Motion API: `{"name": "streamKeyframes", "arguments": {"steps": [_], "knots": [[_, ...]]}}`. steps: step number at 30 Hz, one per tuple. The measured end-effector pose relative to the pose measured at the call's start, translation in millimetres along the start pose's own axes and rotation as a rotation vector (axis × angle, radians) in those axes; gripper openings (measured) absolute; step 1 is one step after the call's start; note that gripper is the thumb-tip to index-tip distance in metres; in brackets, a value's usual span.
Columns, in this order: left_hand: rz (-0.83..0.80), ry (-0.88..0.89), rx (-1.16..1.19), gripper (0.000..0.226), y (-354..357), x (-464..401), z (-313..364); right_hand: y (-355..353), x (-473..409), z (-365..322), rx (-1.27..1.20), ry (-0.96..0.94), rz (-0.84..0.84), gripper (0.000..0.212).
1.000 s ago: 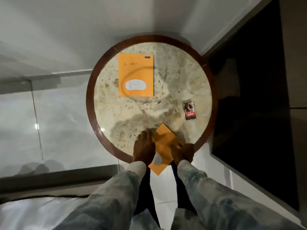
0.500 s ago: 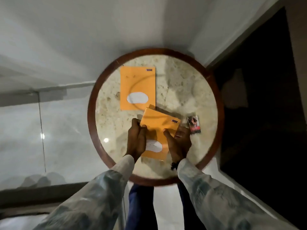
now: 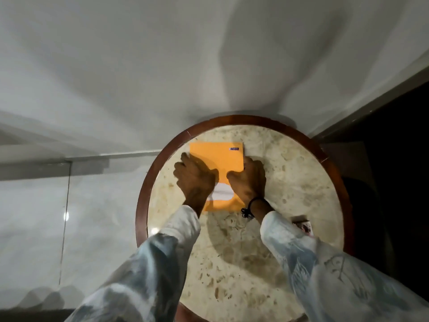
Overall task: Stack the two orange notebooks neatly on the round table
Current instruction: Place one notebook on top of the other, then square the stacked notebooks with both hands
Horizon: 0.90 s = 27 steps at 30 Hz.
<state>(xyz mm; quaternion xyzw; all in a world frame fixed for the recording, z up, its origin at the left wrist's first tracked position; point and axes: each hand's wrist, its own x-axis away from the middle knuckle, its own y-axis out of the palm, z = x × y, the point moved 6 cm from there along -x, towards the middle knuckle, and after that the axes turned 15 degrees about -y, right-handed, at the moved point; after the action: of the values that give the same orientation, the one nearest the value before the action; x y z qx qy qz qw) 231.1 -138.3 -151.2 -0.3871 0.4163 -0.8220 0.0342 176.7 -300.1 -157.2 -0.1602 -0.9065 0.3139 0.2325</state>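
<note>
While an orange notebook [image 3: 217, 159] lies flat near the far left edge of the table [image 3: 290, 182], the left hand [image 3: 193, 180] and right hand [image 3: 248, 180] press curled fingers against its two sides

A single head-worn wide-angle view is given, aimed steeply down from close above the round surface [image 3: 290, 182]. Both forearms are seen entering from the bottom edge; floor and wall are taken in beyond.

A room in a home is suggested. A round marble-topped table [image 3: 290, 173] with a wooden rim is set on glossy white floor tiles [image 3: 97, 205].
</note>
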Motion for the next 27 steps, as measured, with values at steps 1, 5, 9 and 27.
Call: {"name": "streamKeyframes", "arguments": {"steps": [1,5,9,27], "knots": [[-0.075,-0.063,0.15,0.067,-2.0,-7.7,-5.6,-0.5,-2.6,2.6,-0.021,0.006,-0.004,0.023],[-0.419,0.01,0.472,0.024,-3.8,-8.7,-10.3,-7.2,-19.2,8.2,-0.176,-0.002,-0.045,0.024],[-0.464,0.362,0.462,0.029,-14.2,14.7,9.3,-13.0,-17.2,-9.4,-0.529,0.062,0.018,0.032],[0.058,0.374,0.055,0.047,-15.6,-5.3,14.6,-13.2,-15.2,-20.9,0.057,-0.151,0.083,0.051]]}}
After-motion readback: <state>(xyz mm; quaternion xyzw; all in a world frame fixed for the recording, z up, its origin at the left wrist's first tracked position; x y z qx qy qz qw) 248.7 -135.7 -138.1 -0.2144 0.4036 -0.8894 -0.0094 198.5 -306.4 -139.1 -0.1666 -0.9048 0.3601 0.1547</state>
